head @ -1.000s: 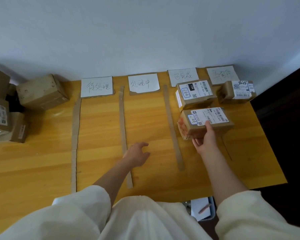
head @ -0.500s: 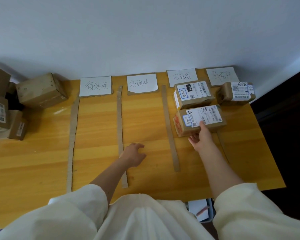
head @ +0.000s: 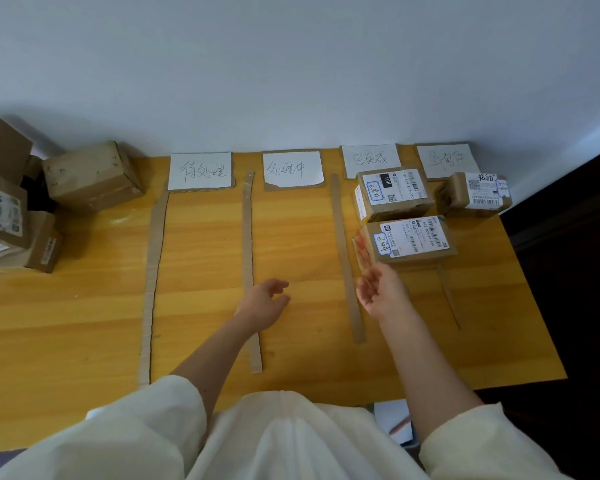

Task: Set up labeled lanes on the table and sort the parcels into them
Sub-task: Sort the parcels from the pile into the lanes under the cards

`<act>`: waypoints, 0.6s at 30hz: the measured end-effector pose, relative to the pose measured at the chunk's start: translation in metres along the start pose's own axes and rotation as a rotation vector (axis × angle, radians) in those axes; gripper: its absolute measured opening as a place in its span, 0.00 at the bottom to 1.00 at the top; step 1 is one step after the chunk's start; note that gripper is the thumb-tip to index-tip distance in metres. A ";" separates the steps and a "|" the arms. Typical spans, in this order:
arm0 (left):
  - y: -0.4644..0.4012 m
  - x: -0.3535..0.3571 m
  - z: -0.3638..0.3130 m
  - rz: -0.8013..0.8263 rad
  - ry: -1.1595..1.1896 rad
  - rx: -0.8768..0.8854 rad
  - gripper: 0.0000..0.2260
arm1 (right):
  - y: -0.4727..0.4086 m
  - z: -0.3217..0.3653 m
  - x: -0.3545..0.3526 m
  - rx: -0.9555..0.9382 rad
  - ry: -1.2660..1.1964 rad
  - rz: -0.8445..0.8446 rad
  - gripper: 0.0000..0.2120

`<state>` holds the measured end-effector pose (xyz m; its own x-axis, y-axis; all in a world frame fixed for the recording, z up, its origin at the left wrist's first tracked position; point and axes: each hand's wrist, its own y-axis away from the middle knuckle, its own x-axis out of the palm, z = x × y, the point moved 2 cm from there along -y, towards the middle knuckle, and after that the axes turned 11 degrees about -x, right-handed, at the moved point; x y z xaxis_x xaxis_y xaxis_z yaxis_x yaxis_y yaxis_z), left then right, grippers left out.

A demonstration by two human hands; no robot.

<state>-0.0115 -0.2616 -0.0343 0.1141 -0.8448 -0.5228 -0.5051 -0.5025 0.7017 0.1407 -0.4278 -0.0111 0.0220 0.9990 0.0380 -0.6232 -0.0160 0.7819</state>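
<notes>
- resting over the wooden table (head: 84,323): left hand (head: 262,304), fingers loose and a bit curled, holding nothing, lying across the second cardboard strip (head: 249,258).
- hanging just below the near parcel (head: 409,242): right hand (head: 381,291), palm turned up, fingers loose, holding nothing, not touching the box.
- sitting in the third lane, between the third cardboard strip (head: 345,258) and a thin fourth strip (head: 449,299): near parcel, flat on the table, white sticker on top.
- sitting right behind it, close to the wall: far parcel (head: 394,194), also with a white sticker on top, its back edge just on the third label card (head: 369,161).
- sitting in the last lane on the right: small parcel (head: 473,194), in front of the fourth label card (head: 447,161).
- lying at the back by the wall: first label card (head: 200,171) and second label card (head: 293,169), white paper on brown card with hand writing, no box in front of either.
- running from back to front on the left: first cardboard strip (head: 153,271), long and a bit bent.
- piled at the far left of the table, outside the lanes: stack of boxes (head: 4,216), with one plain brown box (head: 90,174) beside it near the wall.
- showing at the bottom: cream sleeves (head: 136,438) and cream clothes.
</notes>
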 end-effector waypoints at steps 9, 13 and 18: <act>0.011 -0.054 0.047 -0.143 0.279 -0.057 0.14 | 0.042 -0.042 0.075 -0.083 0.479 0.285 0.06; 0.016 -0.084 0.080 -0.203 0.396 -0.101 0.12 | 0.064 -0.059 0.117 -0.194 0.657 0.407 0.06; 0.025 -0.125 0.122 -0.308 0.456 -0.156 0.12 | 0.086 -0.086 0.177 -0.273 0.807 0.546 0.06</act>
<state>-0.1424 -0.1459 -0.0101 0.6110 -0.6317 -0.4771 -0.2617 -0.7300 0.6314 0.0235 -0.2490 0.0090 -0.7918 0.5885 -0.1634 -0.5497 -0.5699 0.6108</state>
